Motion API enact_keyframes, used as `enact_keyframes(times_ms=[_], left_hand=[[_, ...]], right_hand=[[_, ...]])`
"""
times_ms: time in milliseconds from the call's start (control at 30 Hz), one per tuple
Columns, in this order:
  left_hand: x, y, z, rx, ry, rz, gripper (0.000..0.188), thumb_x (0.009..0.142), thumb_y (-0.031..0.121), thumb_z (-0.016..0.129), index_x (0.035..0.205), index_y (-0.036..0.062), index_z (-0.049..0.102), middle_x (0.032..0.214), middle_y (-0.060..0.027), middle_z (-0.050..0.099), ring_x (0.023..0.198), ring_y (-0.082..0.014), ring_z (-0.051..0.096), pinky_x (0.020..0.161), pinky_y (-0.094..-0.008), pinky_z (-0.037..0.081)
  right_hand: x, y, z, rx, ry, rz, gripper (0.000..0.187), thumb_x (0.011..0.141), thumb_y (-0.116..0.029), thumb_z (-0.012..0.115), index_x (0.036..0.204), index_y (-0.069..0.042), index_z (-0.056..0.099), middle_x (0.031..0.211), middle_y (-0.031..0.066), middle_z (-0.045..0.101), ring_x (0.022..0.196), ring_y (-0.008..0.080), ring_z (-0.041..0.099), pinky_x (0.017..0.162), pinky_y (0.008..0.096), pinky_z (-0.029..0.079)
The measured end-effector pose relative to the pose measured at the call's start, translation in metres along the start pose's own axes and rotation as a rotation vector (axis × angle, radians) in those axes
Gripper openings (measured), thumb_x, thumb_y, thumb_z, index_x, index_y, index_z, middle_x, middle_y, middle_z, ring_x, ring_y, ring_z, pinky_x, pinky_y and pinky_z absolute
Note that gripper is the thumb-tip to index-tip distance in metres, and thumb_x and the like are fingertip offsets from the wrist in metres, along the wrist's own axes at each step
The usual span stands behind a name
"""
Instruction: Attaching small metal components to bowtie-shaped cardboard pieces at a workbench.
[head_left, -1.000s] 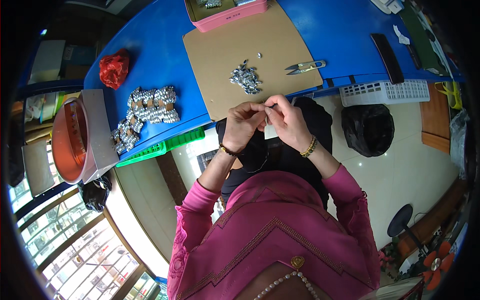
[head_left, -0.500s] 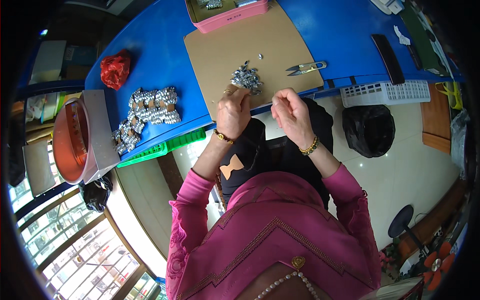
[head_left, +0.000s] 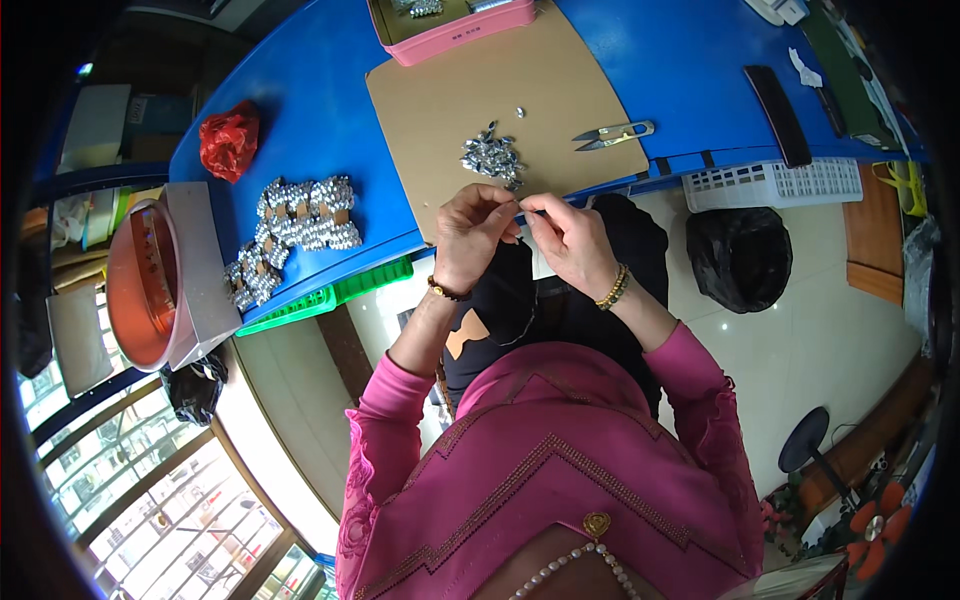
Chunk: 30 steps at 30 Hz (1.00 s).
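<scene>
Just in front of a pile of silver beads (head_left: 490,158), my two hands meet at the fingertips. My left hand (head_left: 470,238) is closed in a pinch. My right hand (head_left: 572,243) pinches too, its fingertips against the left ones. Whatever they grip is too small to make out. The pile lies on a brown cardboard sheet (head_left: 425,125), with one loose bead (head_left: 520,112) behind it. A thin dark strand (head_left: 528,322) hangs over my lap, beside a notched tan card (head_left: 467,334). Thread snips (head_left: 612,134) rest to the right of the pile.
Cards wound with silver bead strings (head_left: 305,213) lie left on the blue table (head_left: 375,205). Around them are a red plastic bag (head_left: 229,140) and an orange basin (head_left: 140,290). A pink tin (head_left: 465,38) stands at the back; a white basket (head_left: 770,185) is at right.
My left hand has drawn back from the bead pile. My right hand has moved left and forward, so the fingertips, apart before, now come together.
</scene>
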<state>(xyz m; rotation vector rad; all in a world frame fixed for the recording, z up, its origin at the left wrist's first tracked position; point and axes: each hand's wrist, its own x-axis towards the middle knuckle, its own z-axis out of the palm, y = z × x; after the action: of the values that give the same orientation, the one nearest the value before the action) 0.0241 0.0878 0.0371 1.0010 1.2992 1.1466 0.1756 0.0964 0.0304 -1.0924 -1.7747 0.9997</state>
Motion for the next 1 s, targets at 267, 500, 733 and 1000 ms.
enact_keyframes(times_ms=[267,500,733,1000], left_hand=[[-0.006,-0.004,0.006,-0.039,0.041,0.038,0.006,0.079,-0.002,0.057,0.085,-0.0013,0.055,0.074,-0.0063,0.061,0.062,-0.0095,0.059,0.055,-0.0217,0.051],[-0.008,-0.015,0.004,0.253,0.071,0.273,0.007,0.078,-0.006,0.057,0.083,-0.0007,0.054,0.073,-0.0036,0.059,0.061,-0.0073,0.057,0.055,-0.0196,0.048],[-0.009,-0.011,0.006,0.4,0.088,0.432,0.011,0.074,-0.01,0.057,0.079,0.0005,0.055,0.077,-0.0029,0.057,0.065,-0.0073,0.056,0.056,-0.0195,0.046],[-0.012,-0.008,0.01,0.462,0.076,0.532,0.015,0.07,-0.012,0.059,0.077,0.0009,0.057,0.078,-0.0059,0.059,0.068,-0.0115,0.058,0.057,-0.0214,0.046]], right_hand=[[-0.003,0.002,0.001,-0.057,0.034,-0.062,0.013,0.079,-0.003,0.055,0.092,-0.003,0.058,0.055,0.0108,0.054,0.043,0.0161,0.053,0.041,0.0256,0.038],[-0.003,0.001,0.001,-0.055,0.051,-0.087,0.012,0.079,-0.002,0.056,0.091,-0.003,0.059,0.054,0.0114,0.053,0.043,0.0168,0.053,0.041,0.0257,0.038],[-0.004,0.003,0.001,-0.043,0.04,-0.062,0.011,0.079,-0.002,0.056,0.09,-0.003,0.059,0.053,0.0115,0.051,0.042,0.0148,0.051,0.041,0.025,0.037],[-0.003,-0.001,-0.002,0.057,-0.033,0.136,0.004,0.08,-0.006,0.055,0.083,-0.004,0.056,0.061,0.0127,0.057,0.049,0.0225,0.057,0.044,0.0292,0.041]])
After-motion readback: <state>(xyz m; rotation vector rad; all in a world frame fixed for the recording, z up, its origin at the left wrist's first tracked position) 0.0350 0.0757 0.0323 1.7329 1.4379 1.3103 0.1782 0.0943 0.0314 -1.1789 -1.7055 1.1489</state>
